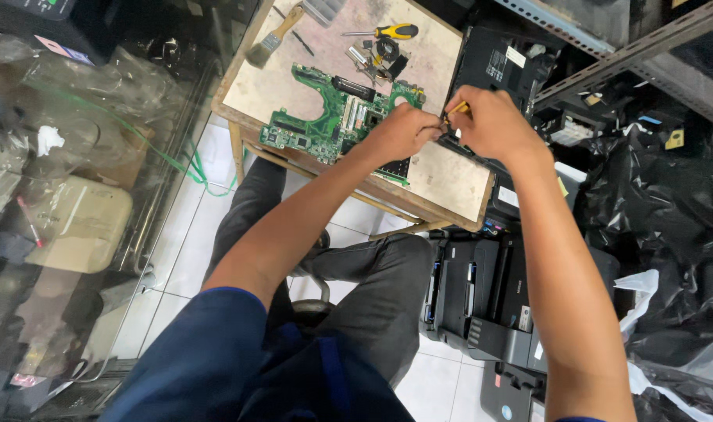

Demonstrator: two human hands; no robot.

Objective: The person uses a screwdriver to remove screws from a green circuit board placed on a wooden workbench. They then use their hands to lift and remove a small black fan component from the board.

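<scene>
While both hands meet over the right part of the table (442,176), the left hand (402,131) is curled shut, its fingertips pinching something too small to make out at the edge of the green board (325,125). The right hand (493,121) is closed around a yellow-handled tool (458,108), only the end of the handle showing between thumb and fingers, its tip hidden where the two hands touch. The board lies flat on the table, its right end under the left hand, with a dark finned part just below the knuckles.

Farther back on the table lie a yellow-and-black screwdriver (384,32), a small brush (274,37) with a wooden handle, and a cluster of small metal and black parts (376,59) near the board's upper corner.

Below the table the person's knees in grey trousers (372,273) sit over white floor tiles (192,234). Black printers (481,297) are stacked beside the right leg, and black plastic bags (669,227) fill the right side. To the left stands a glass cabinet (67,180) with a green cable (176,160) trailing along it.
</scene>
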